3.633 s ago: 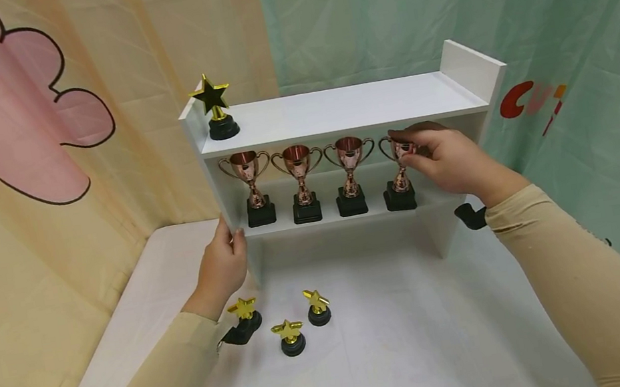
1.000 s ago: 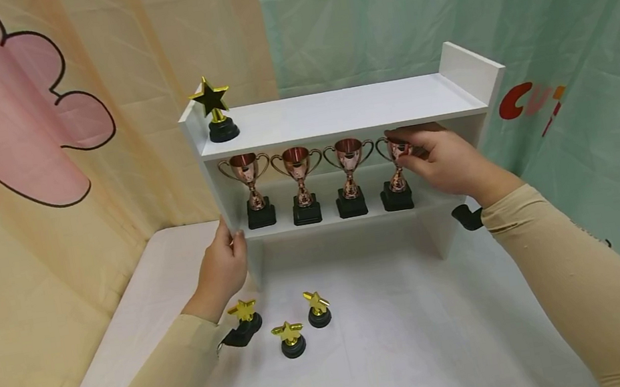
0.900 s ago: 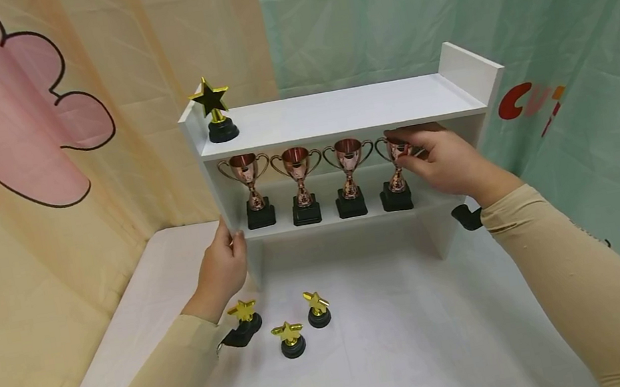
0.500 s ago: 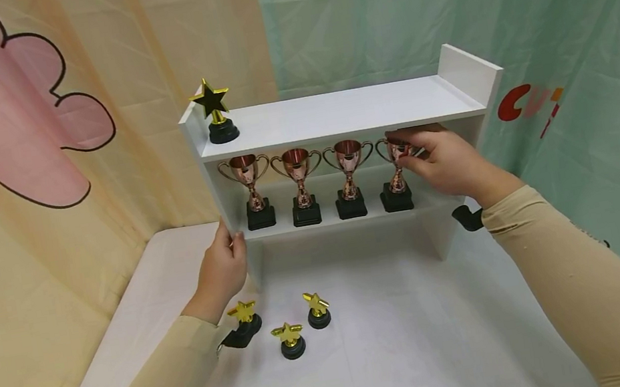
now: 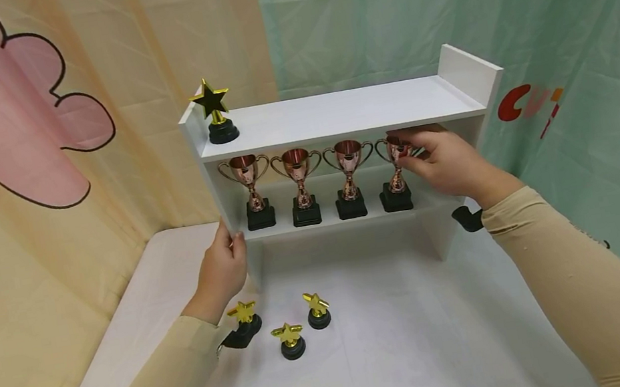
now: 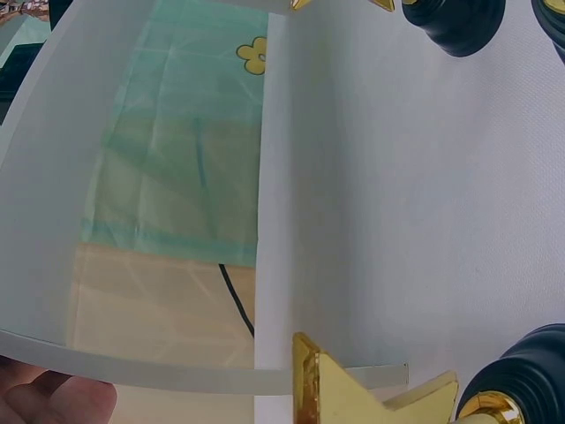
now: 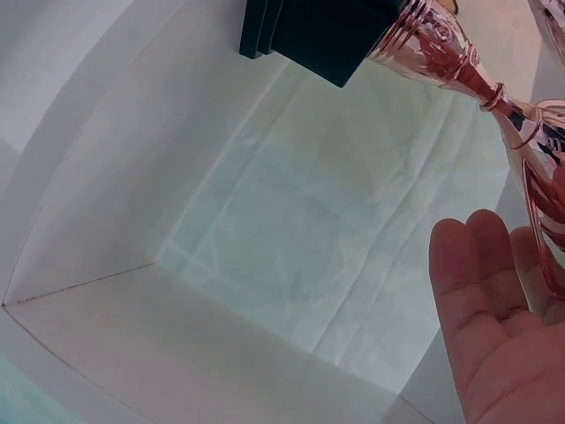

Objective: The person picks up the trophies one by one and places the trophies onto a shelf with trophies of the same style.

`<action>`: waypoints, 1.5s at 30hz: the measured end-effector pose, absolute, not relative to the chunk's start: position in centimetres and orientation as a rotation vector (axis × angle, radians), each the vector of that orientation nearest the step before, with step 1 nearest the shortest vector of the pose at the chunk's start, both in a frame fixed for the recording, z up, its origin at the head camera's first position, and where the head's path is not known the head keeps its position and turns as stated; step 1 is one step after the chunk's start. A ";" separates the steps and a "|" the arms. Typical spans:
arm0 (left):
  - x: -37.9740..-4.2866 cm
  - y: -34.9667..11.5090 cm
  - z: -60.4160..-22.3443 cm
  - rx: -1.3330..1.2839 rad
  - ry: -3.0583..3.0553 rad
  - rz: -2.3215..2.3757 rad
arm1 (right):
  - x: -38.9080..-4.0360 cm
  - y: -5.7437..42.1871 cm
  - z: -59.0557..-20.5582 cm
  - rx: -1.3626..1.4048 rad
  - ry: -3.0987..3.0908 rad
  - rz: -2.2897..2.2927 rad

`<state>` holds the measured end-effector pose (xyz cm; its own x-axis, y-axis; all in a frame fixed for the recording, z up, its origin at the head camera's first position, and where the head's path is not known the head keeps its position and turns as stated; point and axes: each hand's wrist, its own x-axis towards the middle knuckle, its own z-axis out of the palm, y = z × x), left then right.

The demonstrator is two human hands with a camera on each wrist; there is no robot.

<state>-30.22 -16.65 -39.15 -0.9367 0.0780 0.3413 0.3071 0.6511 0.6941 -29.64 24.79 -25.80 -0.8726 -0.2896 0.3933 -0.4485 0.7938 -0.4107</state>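
My right hand (image 5: 445,162) pinches the cup of the rightmost copper trophy cup (image 5: 397,197), thumb in front and fingers over the rim. That trophy stands upright on its black base on the middle board of a white shelf (image 5: 334,115). In the right wrist view, fingers (image 7: 484,274) lie beside the handle of the trophy cup (image 7: 433,40). Three like trophy cups (image 5: 301,185) line up to its left. My left hand (image 5: 223,269) grips the shelf's left side panel; its fingertips (image 6: 75,402) show at the panel edge in the left wrist view.
One gold star trophy (image 5: 218,110) stands at the left end of the top board. Three smaller-looking star trophies, such as the nearest star trophy (image 5: 291,342), stand on the white table (image 5: 402,355) before the shelf. Printed curtains (image 5: 368,22) hang behind.
Compared with 3.6 seconds ago, the rightmost trophy cup and my right hand sit slightly further left. Over the last second both hands have kept nearly still.
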 end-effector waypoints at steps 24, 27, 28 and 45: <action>-30.1 -16.7 -39.2 -0.318 -2.585 -1.164 | -28.6 25.7 -26.0 0.676 -2.591 0.699; -30.2 -16.8 -39.2 -0.322 -2.583 -1.165 | -28.2 25.8 -26.1 0.659 -2.602 0.704; -30.2 -16.8 -39.2 -0.322 -2.583 -1.165 | -28.0 25.8 -26.0 0.647 -2.608 0.704; -30.1 -16.7 -39.2 -0.321 -2.587 -1.144 | -25.4 26.6 -26.3 0.559 -2.590 0.654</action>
